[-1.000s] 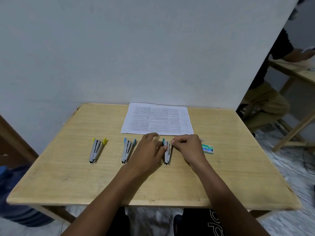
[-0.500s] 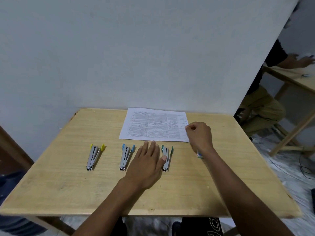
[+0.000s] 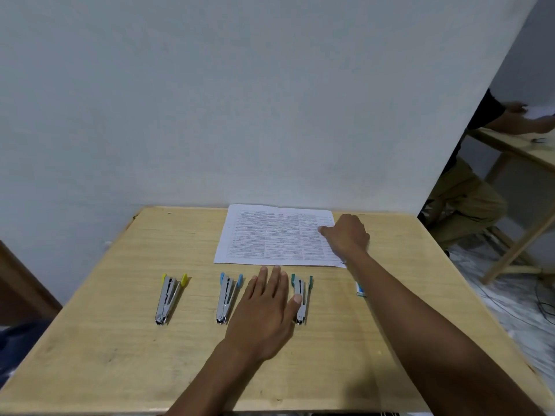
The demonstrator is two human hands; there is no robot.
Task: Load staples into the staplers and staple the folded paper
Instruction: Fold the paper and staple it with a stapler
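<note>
Three opened staplers lie in a row on the wooden table (image 3: pixel 120 340): a yellow-tipped stapler (image 3: pixel 169 298), a blue-tipped stapler (image 3: pixel 227 297) and a green-tipped stapler (image 3: pixel 301 295). My left hand (image 3: pixel 264 310) rests flat on the table between the blue and green staplers, its thumb touching the green one. A printed paper sheet (image 3: pixel 270 235) lies flat at the back of the table. My right hand (image 3: pixel 345 235) is at the sheet's right edge, thumb on top of the paper and fingers curled at the edge. My right forearm partly hides a small staple box (image 3: pixel 360 289).
A white wall stands right behind the table. At the right, another person (image 3: pixel 468 199) sits at a second wooden table (image 3: pixel 525 151). Cables lie on the floor to the right.
My right hand left the green stapler and moved back and right to the paper's right edge. My left hand flattened on the table beside the green stapler. The view tilted upward.
</note>
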